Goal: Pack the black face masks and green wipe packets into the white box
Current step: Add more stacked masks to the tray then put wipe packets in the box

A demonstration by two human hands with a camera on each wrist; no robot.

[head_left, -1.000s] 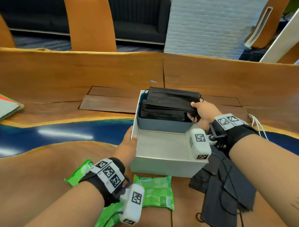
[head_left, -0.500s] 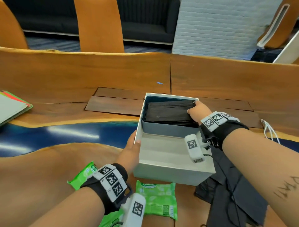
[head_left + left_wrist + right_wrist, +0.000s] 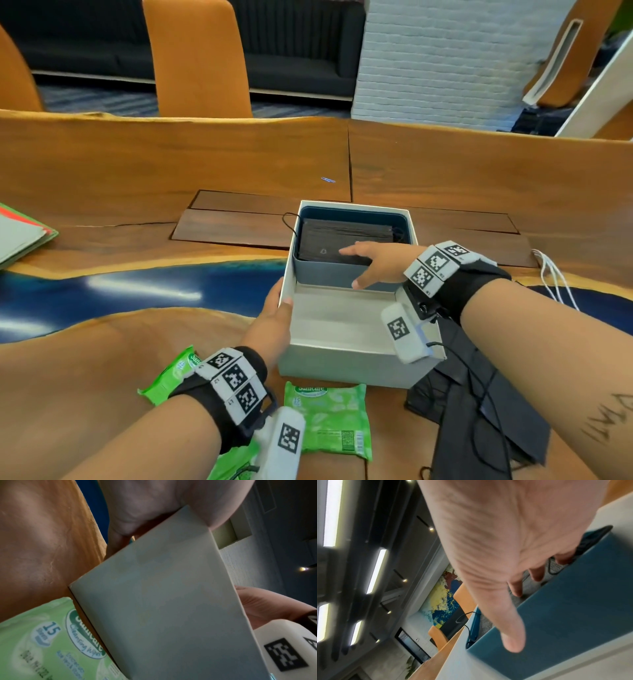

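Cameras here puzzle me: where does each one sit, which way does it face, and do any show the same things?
Head: on the person's head, looking forward and down at the white box, both forearms and hands.
Left wrist: looks along the left hand gripping the box's wall, a green wipe packet beside it.
Right wrist: looks along the right hand, fingers extended on the black face masks.
Shared: all three show the box.

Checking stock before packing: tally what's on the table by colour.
White box: 1.
Green wipe packets: 2 clear; a green patch under the left wrist may be a third.
Black mask piles: 2, one in the box, one beside it.
Total: 5.
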